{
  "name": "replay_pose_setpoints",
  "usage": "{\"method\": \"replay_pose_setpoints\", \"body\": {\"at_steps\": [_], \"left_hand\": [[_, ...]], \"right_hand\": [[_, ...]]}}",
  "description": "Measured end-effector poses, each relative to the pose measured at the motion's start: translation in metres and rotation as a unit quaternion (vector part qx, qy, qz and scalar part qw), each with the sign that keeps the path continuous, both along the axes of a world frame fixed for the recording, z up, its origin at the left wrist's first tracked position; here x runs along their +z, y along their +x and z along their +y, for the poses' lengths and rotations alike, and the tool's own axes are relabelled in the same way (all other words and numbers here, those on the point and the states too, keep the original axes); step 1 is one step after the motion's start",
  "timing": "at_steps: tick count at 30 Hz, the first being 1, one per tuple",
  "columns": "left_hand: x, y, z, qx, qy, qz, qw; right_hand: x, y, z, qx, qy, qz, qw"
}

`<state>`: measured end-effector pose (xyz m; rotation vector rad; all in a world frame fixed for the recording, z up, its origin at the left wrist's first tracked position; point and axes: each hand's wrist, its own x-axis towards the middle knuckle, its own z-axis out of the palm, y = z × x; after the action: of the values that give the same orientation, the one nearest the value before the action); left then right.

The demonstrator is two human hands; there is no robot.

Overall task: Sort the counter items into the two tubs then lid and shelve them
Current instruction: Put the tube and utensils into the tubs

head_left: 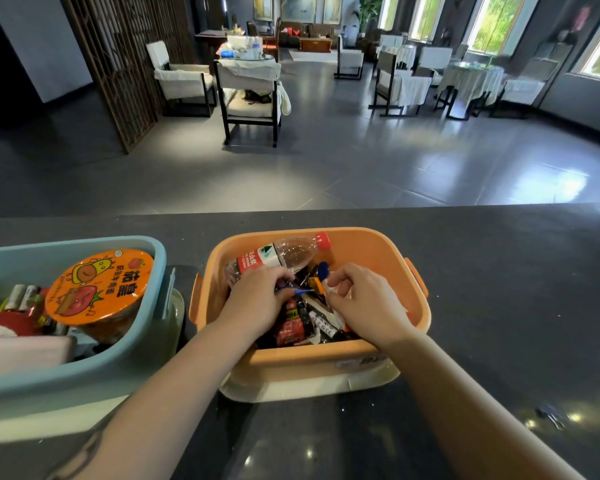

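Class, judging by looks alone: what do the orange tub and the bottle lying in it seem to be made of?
Orange tub: probably moulded plastic, matte, with smooth rounded walls and side handles. Bottle: likely thin clear plastic, glossy, see-through, crumpled, with a red cap.

Both hands, left and right, reach forward, fingers curled.

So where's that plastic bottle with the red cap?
The plastic bottle lies on its side at the back of the orange tub, just beyond the left hand.
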<state>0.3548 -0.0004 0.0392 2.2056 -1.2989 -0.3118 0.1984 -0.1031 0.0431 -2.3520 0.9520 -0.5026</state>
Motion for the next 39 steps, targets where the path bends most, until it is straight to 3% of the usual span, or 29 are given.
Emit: {"method": "replay_pose_setpoints", "body": {"at_steps": [13, 20, 23, 26, 29, 32, 39], "left_hand": [[0.017, -0.034, 0.0, -0.022, -0.054, -0.006, 0.998], [0.035, -0.124, -0.044, -0.14, -0.173, -0.012, 0.975], [0.02, -0.18, -0.06, -0.193, -0.197, -0.002, 0.961], [-0.018, -0.22, -0.064, -0.212, -0.159, 0.001, 0.964], [-0.067, -0.241, -0.063, -0.199, -0.061, 0.005, 0.978], [-0.099, -0.25, -0.06, -0.167, 0.004, -0.012, 0.986], [-0.108, -0.251, -0.061, -0.107, -0.007, -0.037, 0.994]], "right_hand": [[0.009, -0.018, 0.008, -0.036, -0.037, -0.023, 0.998], [0.011, -0.127, 0.003, -0.157, -0.061, -0.057, 0.984], [-0.008, -0.192, -0.008, -0.253, -0.035, -0.016, 0.967], [-0.037, -0.248, -0.018, -0.306, 0.017, 0.106, 0.946], [-0.067, -0.279, -0.022, -0.3, 0.044, 0.195, 0.933], [-0.088, -0.289, -0.028, -0.295, 0.031, 0.181, 0.937], [-0.101, -0.285, -0.057, -0.293, -0.011, 0.153, 0.944]]}}
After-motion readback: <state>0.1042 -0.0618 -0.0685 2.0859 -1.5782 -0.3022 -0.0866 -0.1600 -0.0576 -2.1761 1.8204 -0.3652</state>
